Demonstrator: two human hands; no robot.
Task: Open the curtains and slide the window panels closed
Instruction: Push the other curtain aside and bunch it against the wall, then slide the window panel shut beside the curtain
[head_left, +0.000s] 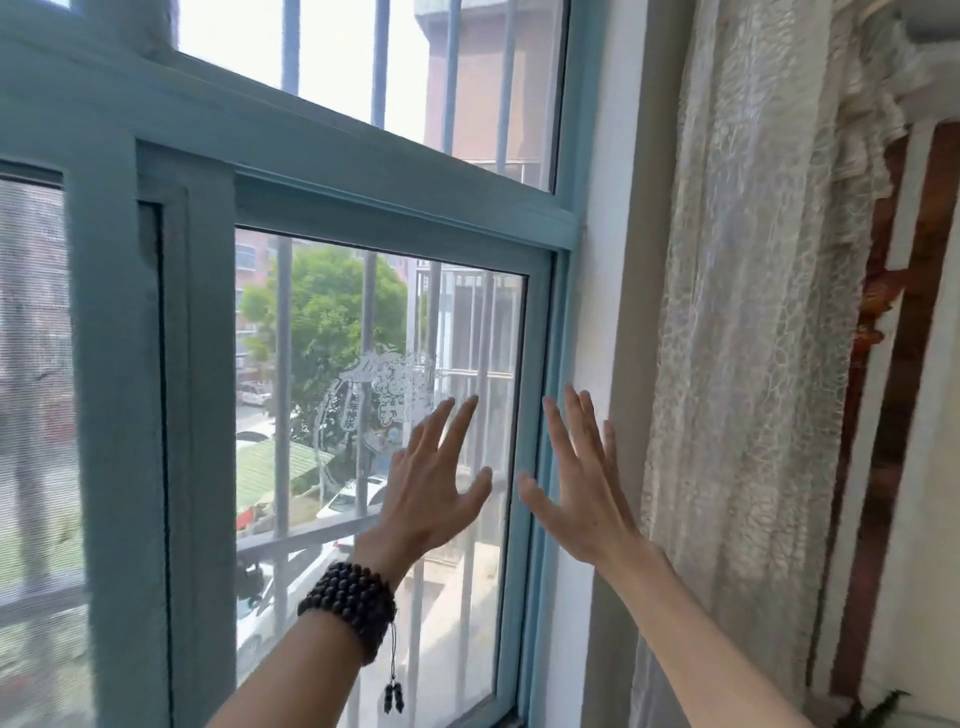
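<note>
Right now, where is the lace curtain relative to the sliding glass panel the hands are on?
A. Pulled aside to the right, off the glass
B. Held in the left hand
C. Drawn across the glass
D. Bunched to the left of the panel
A: the lace curtain hangs right of the sliding glass panel, past the wall strip, while both open hands, left hand and right hand, are at the panel's right edge.

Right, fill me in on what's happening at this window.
A person stands at a blue-framed sliding window. Both hands are open with fingers spread: the left hand, with a bead bracelet on its wrist, is over the glass of the right panel; the right hand is at the panel's right edge by the frame. That panel sits against the right side of the frame. The lace curtain hangs drawn aside to the right.
</note>
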